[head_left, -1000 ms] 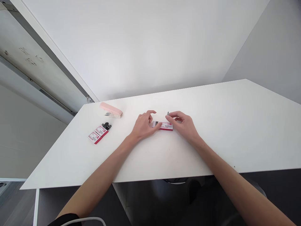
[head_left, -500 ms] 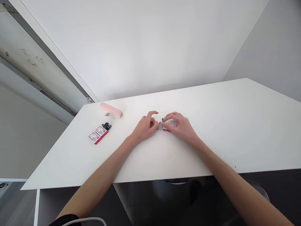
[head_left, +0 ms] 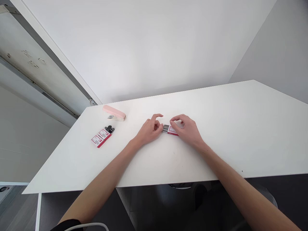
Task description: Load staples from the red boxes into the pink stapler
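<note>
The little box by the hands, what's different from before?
The box slid slightly right, more grey contents showing at its left end. The left hand moved its thumb from the top to that end; the right hand no longer shows its grey piece. The pink stapler, black thing and other boxes stayed.

L hand point(head_left: 151, 131) at grey end of red/wht box point(head_left: 172, 130), R hand point(head_left: 188, 131) opp. end.

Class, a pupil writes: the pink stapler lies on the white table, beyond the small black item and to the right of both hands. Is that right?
No, the side is wrong: the head view shows the pink stapler left of the left hand and the right hand. It does lie on the white table, beyond the small black item.
</note>
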